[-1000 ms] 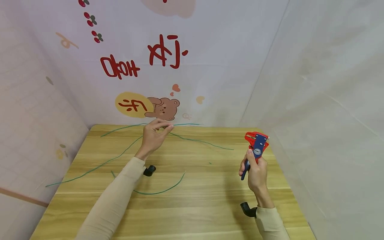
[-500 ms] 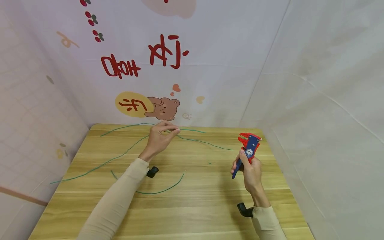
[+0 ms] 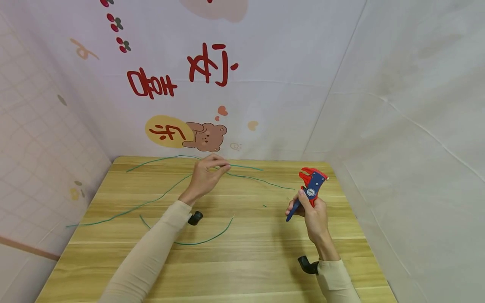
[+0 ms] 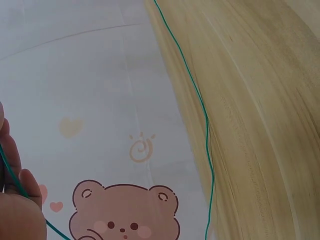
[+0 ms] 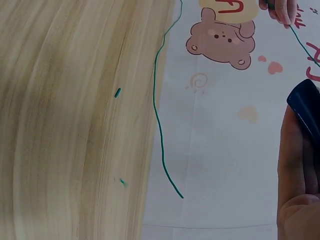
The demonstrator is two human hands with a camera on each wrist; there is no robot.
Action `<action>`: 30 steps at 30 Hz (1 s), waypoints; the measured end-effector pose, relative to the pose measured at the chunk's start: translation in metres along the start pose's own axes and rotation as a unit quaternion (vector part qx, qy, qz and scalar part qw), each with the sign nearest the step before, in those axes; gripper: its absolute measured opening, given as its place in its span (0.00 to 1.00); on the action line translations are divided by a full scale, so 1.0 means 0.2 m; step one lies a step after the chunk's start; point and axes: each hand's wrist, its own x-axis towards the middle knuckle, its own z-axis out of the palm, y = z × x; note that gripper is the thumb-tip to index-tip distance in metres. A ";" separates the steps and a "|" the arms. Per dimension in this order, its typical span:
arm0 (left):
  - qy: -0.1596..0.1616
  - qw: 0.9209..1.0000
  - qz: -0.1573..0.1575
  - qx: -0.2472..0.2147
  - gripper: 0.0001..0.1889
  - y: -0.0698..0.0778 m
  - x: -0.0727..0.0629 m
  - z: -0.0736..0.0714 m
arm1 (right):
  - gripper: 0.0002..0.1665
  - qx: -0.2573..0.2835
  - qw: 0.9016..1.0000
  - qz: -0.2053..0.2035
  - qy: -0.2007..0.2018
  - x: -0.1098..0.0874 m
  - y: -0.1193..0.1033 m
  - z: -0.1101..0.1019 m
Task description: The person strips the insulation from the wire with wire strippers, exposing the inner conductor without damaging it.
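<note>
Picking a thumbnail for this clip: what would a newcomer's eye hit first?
Probably the red-and-blue wire stripper, held in the right hand at the right of the head view. Next, the brown cartoon bear printed on the white backdrop, just above the far edge of the wooden table. Then the left hand, left of centre, pinching a thin green wire.

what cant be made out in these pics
Red-and-blue tool, right wrist view: mostly cut off by right edge.
Lettering on its badge, head view: too small.
Part of the near wire, head view: hidden by left sleeve.
Left hand, left wrist view: mostly cut off by left edge.
</note>
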 end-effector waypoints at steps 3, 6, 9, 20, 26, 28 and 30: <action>-0.004 1.000 0.009 0.002 0.04 0.00 -0.01 0.01 | 0.31 -0.001 1.000 0.002 -0.001 0.00 0.00 0.00; -0.008 1.000 0.018 0.002 0.05 0.00 -0.01 0.02 | 0.31 -0.001 1.000 0.004 -0.003 0.00 0.01 0.00; -0.016 1.000 0.016 -0.001 0.05 -0.01 -0.02 0.04 | 0.30 -0.001 1.000 0.004 -0.006 -0.01 0.01 0.00; -0.055 0.998 0.034 -0.002 0.04 -0.05 -0.06 0.19 | 0.32 0.006 1.000 0.006 -0.008 -0.02 0.02 -0.02; -0.075 0.996 0.038 -0.001 0.03 -0.07 -0.07 0.27 | 0.31 0.008 1.000 0.005 -0.003 -0.02 0.01 -0.04; -0.085 0.996 0.034 0.000 0.03 -0.08 -0.08 0.29 | 0.30 0.008 1.000 0.003 -0.001 -0.01 0.01 -0.05; -0.091 0.995 0.034 -0.002 0.04 -0.09 -0.09 0.31 | 0.29 0.008 1.000 0.001 0.000 -0.01 0.00 -0.06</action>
